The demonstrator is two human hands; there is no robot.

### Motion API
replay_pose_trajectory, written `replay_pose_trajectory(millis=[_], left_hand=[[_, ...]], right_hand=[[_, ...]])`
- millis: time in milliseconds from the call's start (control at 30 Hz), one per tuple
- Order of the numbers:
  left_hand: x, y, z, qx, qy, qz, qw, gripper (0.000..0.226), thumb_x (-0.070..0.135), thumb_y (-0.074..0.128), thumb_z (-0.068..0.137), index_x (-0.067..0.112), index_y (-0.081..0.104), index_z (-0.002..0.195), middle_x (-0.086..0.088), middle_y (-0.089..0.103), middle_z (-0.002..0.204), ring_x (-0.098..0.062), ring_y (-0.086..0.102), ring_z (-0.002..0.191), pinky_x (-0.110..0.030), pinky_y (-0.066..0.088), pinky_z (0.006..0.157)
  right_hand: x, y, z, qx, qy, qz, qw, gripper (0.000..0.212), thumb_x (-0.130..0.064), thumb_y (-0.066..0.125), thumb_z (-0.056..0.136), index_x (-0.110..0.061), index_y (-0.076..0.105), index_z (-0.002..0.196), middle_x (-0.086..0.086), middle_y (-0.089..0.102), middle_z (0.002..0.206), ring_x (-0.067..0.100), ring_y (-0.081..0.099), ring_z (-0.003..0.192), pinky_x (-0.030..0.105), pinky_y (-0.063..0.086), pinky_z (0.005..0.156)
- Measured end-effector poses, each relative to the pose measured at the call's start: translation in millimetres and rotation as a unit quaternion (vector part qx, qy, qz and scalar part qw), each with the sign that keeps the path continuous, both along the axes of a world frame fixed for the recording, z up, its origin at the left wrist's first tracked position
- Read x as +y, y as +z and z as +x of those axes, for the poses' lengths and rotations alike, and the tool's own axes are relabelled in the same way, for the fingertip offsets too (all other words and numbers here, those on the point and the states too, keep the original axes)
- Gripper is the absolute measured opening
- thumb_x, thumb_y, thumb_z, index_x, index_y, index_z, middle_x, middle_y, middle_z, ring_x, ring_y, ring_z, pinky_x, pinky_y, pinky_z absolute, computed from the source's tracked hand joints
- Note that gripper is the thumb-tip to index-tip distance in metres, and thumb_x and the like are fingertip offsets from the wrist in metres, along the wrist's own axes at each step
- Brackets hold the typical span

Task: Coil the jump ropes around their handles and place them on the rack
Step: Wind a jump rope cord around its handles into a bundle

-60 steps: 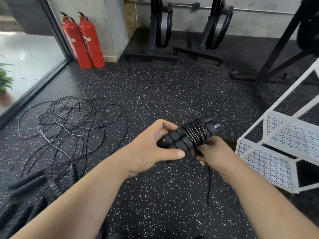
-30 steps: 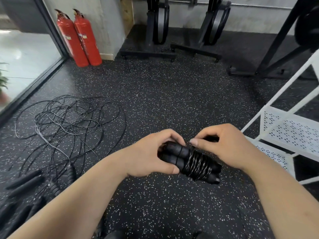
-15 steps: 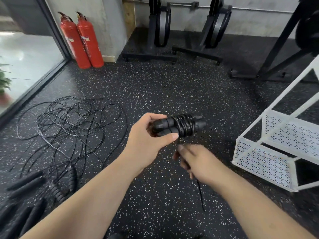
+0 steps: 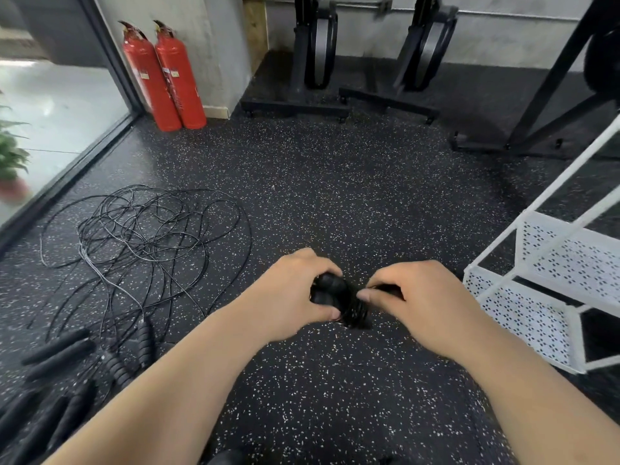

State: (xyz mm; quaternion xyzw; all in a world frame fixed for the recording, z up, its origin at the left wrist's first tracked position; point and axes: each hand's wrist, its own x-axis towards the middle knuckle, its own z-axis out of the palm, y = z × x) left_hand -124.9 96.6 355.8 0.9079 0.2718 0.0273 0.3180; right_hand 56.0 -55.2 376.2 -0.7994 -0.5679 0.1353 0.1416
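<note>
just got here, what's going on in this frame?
A person holds a black jump rope over the floor. The left hand grips its paired handles, and the right hand pinches at the cord wound round them. It is not yet on the white rack at the right. More ropes lie tangled on the floor to the left, with loose handles beside them.

Two red fire extinguishers (image 4: 177,75) are being kept upright against the wall. Black equipment stands (image 4: 315,62) are being noted behind, a blurred potted plant (image 4: 11,159) at far left.
</note>
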Motion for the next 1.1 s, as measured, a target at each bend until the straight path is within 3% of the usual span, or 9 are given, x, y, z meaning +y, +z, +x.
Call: replay_pose_trajectory(millis=[167, 300, 400, 500, 600, 700, 800, 900, 1100], left_hand=[[1.1, 7.0, -1.4, -0.018, -0.073, -0.060, 0.995, 0.052, 0.039, 0.090, 0.084, 0.047, 0.065, 0.129, 0.023, 0.059, 0.117, 0.001, 0.059, 0.111, -0.034, 0.051, 0.102], [0.8, 16.2, -3.2, -0.053, -0.101, -0.191, 0.975, 0.051, 0.020, 0.089, 0.088, 0.040, 0.068, 0.129, 0.016, 0.069, 0.123, -0.007, 0.068, 0.114, -0.036, 0.056, 0.106], [1.1, 21.4, -7.1, -0.099, -0.108, -0.299, 0.943, 0.052, 0.006, 0.085, 0.090, 0.028, 0.068, 0.133, 0.004, 0.073, 0.126, -0.017, 0.070, 0.120, -0.039, 0.056, 0.108], [0.0, 21.9, -8.1, -0.156, -0.120, -0.395, 0.897, 0.052, -0.003, 0.081, 0.091, 0.014, 0.061, 0.135, -0.004, 0.070, 0.130, -0.023, 0.067, 0.123, -0.040, 0.054, 0.106], [-2.3, 19.8, -6.5, -0.229, -0.109, -0.499, 0.829, 0.048, -0.002, 0.079, 0.089, 0.011, 0.058, 0.131, -0.009, 0.067, 0.129, -0.025, 0.064, 0.118, -0.042, 0.053, 0.100], [-4.9, 16.4, -0.8, -0.305, -0.040, -0.548, 0.778, 0.048, -0.001, 0.080, 0.087, 0.011, 0.059, 0.130, -0.012, 0.066, 0.130, -0.026, 0.062, 0.117, -0.044, 0.055, 0.105], [-9.2, 14.4, 8.0, -0.335, 0.092, -0.453, 0.821, 0.049, 0.000, 0.086, 0.083, 0.011, 0.063, 0.125, -0.007, 0.075, 0.121, -0.021, 0.069, 0.110, -0.036, 0.059, 0.098], [-5.3, 4.3, 10.9, -0.291, 0.209, -0.275, 0.892, 0.047, 0.012, 0.093, 0.081, 0.027, 0.066, 0.117, 0.006, 0.078, 0.111, -0.012, 0.076, 0.100, -0.031, 0.061, 0.088], [3.8, -5.6, 3.7, -0.104, 0.176, 0.031, 0.978, 0.050, 0.041, 0.093, 0.079, 0.040, 0.065, 0.120, 0.018, 0.052, 0.110, -0.007, 0.060, 0.099, -0.029, 0.050, 0.091]], right_hand=[[-2.4, 5.1, 19.5, 0.090, -0.027, -0.006, 0.996, 0.018, -0.061, 0.073, 0.090, -0.043, 0.078, 0.089, -0.031, 0.070, 0.079, -0.009, 0.063, 0.077, 0.027, 0.046, 0.066], [-3.6, 10.9, 28.2, 0.202, -0.016, 0.006, 0.979, 0.013, -0.051, 0.083, 0.083, -0.039, 0.080, 0.086, -0.019, 0.077, 0.085, 0.000, 0.070, 0.080, 0.033, 0.054, 0.080], [-6.9, 16.6, 32.5, 0.309, -0.011, 0.039, 0.950, 0.020, -0.044, 0.086, 0.077, -0.028, 0.082, 0.088, -0.004, 0.080, 0.091, 0.013, 0.075, 0.089, 0.035, 0.056, 0.090], [-8.5, 24.4, 34.8, 0.368, -0.002, 0.070, 0.927, 0.024, -0.045, 0.082, 0.078, -0.023, 0.082, 0.087, 0.008, 0.077, 0.088, 0.015, 0.071, 0.081, 0.027, 0.054, 0.082], [-6.0, 19.6, 30.8, 0.449, -0.049, 0.090, 0.888, 0.020, -0.040, 0.075, 0.084, -0.022, 0.080, 0.078, -0.001, 0.074, 0.078, 0.007, 0.067, 0.073, 0.019, 0.054, 0.072], [-0.5, -13.2, 21.6, 0.435, -0.147, 0.109, 0.882, 0.015, -0.024, 0.072, 0.099, -0.027, 0.080, 0.087, -0.010, 0.078, 0.086, 0.008, 0.072, 0.087, 0.036, 0.059, 0.096], [11.9, -33.3, -11.0, 0.395, -0.174, 0.066, 0.900, 0.037, -0.019, 0.049, 0.110, -0.021, 0.071, 0.081, 0.000, 0.069, 0.069, 0.019, 0.063, 0.068, 0.046, 0.056, 0.087], [19.9, -38.4, -47.3, 0.378, -0.091, 0.024, 0.921, 0.024, -0.031, 0.045, 0.113, -0.028, 0.067, 0.103, -0.004, 0.060, 0.063, 0.015, 0.056, 0.057, 0.043, 0.051, 0.066], [12.4, -33.4, -47.5, 0.085, 0.007, -0.042, 0.995, 0.025, -0.045, 0.046, 0.111, -0.033, 0.066, 0.120, -0.009, 0.065, 0.078, 0.008, 0.058, 0.060, 0.029, 0.041, 0.056]])
